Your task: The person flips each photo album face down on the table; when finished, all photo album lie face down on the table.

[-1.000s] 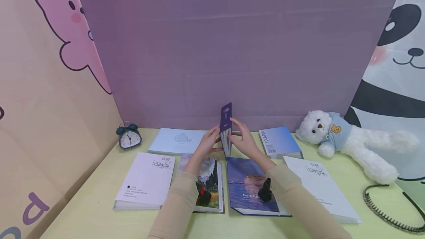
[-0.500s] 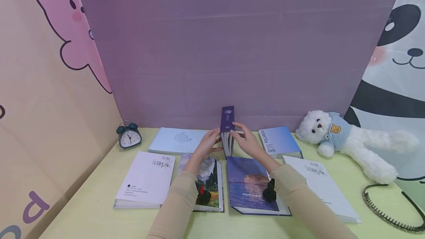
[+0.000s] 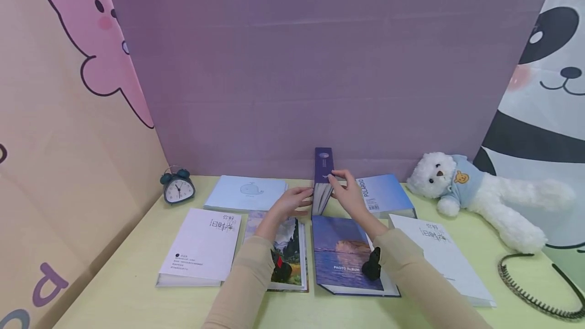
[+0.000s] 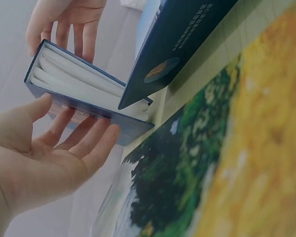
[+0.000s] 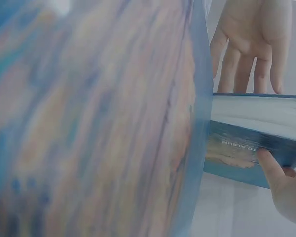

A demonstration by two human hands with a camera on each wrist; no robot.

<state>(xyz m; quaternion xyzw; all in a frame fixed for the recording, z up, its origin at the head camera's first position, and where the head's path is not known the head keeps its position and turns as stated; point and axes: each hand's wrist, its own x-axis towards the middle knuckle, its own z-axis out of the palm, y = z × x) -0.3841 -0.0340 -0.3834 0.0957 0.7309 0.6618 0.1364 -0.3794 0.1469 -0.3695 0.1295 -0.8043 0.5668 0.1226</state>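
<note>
The dark purple album (image 3: 322, 179) has slid rightward across the back of the yellow-green worktop (image 3: 128, 288) over the last second, and it now stands on edge almost against the light-blue Polaroid album (image 3: 386, 194), spine toward the camera and leaning a touch to the right, pages fanned slightly at the bottom. By my reading that puts the standing-up job near its end: the book is upright, but both hands are on it, so it isn't proven to stand alone. The left hand (image 3: 294, 201) lies low on the album's left side, fingers straight and spread, palm open in the left wrist view (image 4: 49, 158), only the fingertips brushing the cover (image 4: 84, 106). The right hand (image 3: 349, 194) meets it from the other side, higher up, fingers extended over the top edge near the spine; its thumb (image 5: 274, 170) presses the cover in the right wrist view, steadying without any wrap. So the hands sit apart with the album sandwiched between them, just behind the sunset photo album (image 3: 345, 255) and the landscape-cover book (image 3: 285, 248).
</note>
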